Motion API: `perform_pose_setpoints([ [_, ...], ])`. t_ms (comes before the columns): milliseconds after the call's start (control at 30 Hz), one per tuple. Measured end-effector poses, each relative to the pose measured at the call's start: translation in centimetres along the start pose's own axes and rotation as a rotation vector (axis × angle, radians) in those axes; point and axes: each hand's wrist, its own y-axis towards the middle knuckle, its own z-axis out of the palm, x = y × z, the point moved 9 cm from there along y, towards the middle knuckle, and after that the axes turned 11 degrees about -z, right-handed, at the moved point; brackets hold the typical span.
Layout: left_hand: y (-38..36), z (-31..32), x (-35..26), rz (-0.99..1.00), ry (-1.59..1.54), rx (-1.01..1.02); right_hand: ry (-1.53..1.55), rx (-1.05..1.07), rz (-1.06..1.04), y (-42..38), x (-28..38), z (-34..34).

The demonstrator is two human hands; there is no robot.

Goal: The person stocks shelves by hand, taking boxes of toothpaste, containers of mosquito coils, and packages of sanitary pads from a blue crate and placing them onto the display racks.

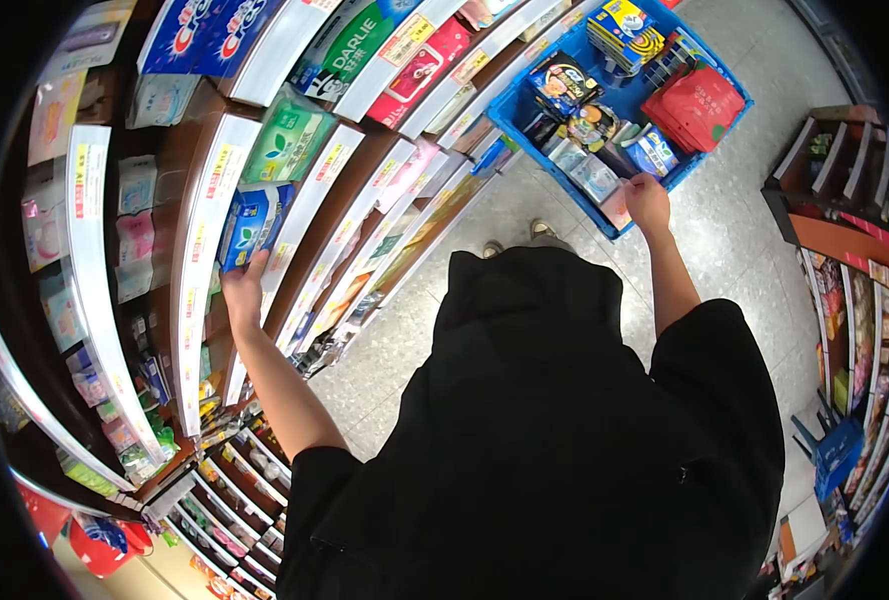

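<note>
My left hand (244, 290) is closed on the lower end of a blue soft pack (252, 226) at the shelf on the left. A green soft pack (289, 138) lies just beyond it on the same shelf. My right hand (648, 205) is curled over the near rim of a blue plastic crate (556, 190), its fingertips partly hidden. Close to those fingers inside the crate are a blue-and-white pack (651, 150) and a clear-wrapped pale pack (596, 178). A red bag (699, 108) fills the crate's right part.
Yellow boxed goods (626, 35) and a black round-labelled pack (562, 84) are also in the crate. Shelves with white price strips (211, 250) curve along the left. More shelving (834, 160) and a blue stool (836, 455) stand right, on a grey tiled floor (394, 370).
</note>
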Motion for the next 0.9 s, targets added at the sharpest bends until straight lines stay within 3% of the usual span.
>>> perform_pose_setpoints([
  [100, -0.1, 0.2, 0.5, 0.036, -0.010, 0.050, -0.028, -0.128, 0.108, 1.6, -2.4, -1.6],
  [200, -0.7, 0.5, 0.6, 0.098, 0.028, 0.021, -0.192, -0.241, -0.052, 3.5, -3.5, -2.3],
  [233, -1.1, 0.4, 0.4, 0.131, 0.080, -0.031, -0.225, -0.105, 0.056, 4.2, -4.4, -1.7],
  [333, -3.2, 0.8, -0.1, 0.304, 0.245, -0.197, -0.423, -0.017, 0.016, 5.2, -3.9, -2.1],
  [400, -3.7, 1.5, 1.0, 0.253, 0.386, -0.219, -0.577, -0.042, -0.006, 6.0, -4.0, -1.8],
  [433, -5.0, 2.9, -1.2, 0.402, 0.669, -0.285, -0.622, -0.073, -0.020, 6.1, -3.2, -2.0],
  [467, -4.7, 2.7, -0.2, 0.421, 0.793, -0.328, -0.666, -0.102, -0.038, 6.2, -2.5, -2.1],
  [567, -4.0, 1.8, 0.9, 0.243, 0.605, -0.260, -0.730, 0.000, -0.043, 7.2, -2.5, -0.8],
  [700, -4.5, 2.1, 0.1, 0.302, 0.548, -0.250, -0.640, 0.050, -0.005, 8.0, -2.9, -0.6],
  [833, -4.7, 2.6, -0.1, 0.366, 0.692, -0.327, -0.449, -0.206, -0.053, 6.5, 0.5, -4.2],
  [900, -4.7, 2.4, 1.1, 0.374, 0.677, -0.380, -0.190, -0.335, -0.207, 5.3, 2.3, -5.6],
])
